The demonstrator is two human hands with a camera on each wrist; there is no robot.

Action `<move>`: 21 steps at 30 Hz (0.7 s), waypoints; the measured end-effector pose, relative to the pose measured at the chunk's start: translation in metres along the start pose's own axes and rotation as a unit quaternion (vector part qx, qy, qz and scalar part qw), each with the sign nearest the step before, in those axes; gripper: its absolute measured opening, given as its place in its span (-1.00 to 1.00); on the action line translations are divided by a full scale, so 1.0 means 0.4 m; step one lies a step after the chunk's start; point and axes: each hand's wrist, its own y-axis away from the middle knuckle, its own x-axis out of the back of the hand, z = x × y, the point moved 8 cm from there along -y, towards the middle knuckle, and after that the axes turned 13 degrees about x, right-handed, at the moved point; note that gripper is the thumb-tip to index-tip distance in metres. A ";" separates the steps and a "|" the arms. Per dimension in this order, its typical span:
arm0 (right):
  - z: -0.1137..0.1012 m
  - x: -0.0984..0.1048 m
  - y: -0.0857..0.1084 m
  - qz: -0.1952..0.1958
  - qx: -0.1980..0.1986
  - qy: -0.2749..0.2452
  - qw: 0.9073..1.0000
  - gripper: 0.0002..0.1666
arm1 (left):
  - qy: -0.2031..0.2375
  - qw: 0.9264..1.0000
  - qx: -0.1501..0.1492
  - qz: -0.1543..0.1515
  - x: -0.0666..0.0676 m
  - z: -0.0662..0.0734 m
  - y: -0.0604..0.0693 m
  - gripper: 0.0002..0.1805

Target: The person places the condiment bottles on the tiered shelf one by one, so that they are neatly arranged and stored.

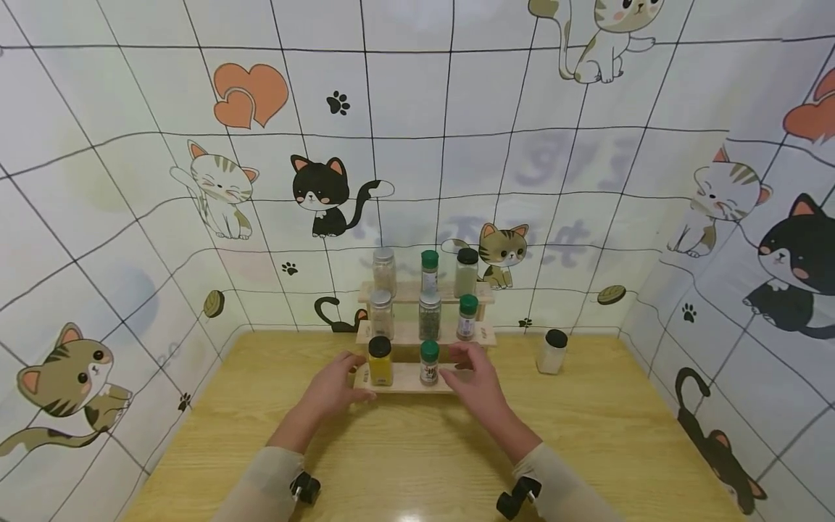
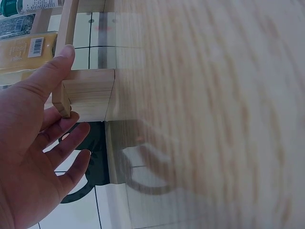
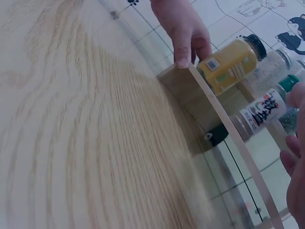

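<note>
A three-tier wooden spice rack [image 1: 406,378] stands on the table, and my left hand [image 1: 331,388] grips the left end of its bottom tier. In the left wrist view the thumb lies on the board's front edge, with the fingers around its end. Beside that hand, a yellow-filled jar with a black cap [image 1: 380,366] sits on the bottom tier. My right hand [image 1: 479,380], fingers apart and loosely bent, is by the tier's right part, close to a small green-capped seasoning jar [image 1: 429,368]. It covers the rack's right front end; no jar shows in its grasp.
Middle and top tiers carry several jars, among them a dark-herb jar [image 1: 429,319] and a silver-capped jar [image 1: 384,272]. A black-capped white jar [image 1: 551,354] stands on the table [image 1: 404,457] to the right. Cat-print sheeting [image 1: 404,167] encloses the back and sides.
</note>
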 end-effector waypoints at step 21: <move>0.115 0.379 0.136 0.204 -0.053 0.151 0.966 -0.54 | 0.002 1.000 -0.004 -0.003 -0.002 -0.002 0.000 -0.15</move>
